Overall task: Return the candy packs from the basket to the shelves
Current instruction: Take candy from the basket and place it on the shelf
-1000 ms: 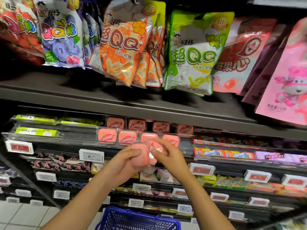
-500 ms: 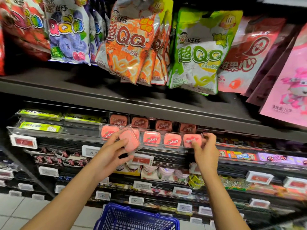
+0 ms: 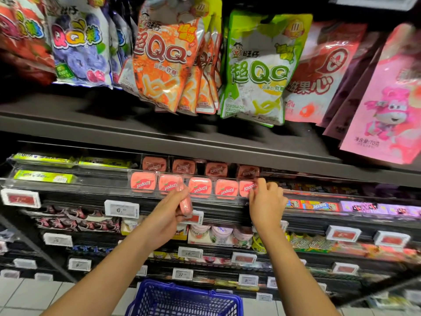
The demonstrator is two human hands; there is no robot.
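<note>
My left hand (image 3: 169,208) grips a pink candy pack (image 3: 185,205) edge-on, just below the clear shelf tray (image 3: 114,181). My right hand (image 3: 265,199) pinches another pink candy pack (image 3: 247,187) at the right end of a front row of pink packs (image 3: 200,187) in that tray. A second row of the same packs (image 3: 183,165) stands behind. The blue basket (image 3: 182,299) sits at the bottom centre between my forearms; its contents are hidden.
Large candy bags (image 3: 257,71) hang above the dark shelf board (image 3: 159,137). Green gum packs (image 3: 45,177) lie left in the tray. Price tags (image 3: 121,209) line the rails, with small tubs (image 3: 222,233) and colourful packs lower down. White floor tiles show at bottom left.
My left hand has dropped a little and turned its pink pack edge-on. My right hand still holds its pack at the row's right end, now set lower in the tray.
</note>
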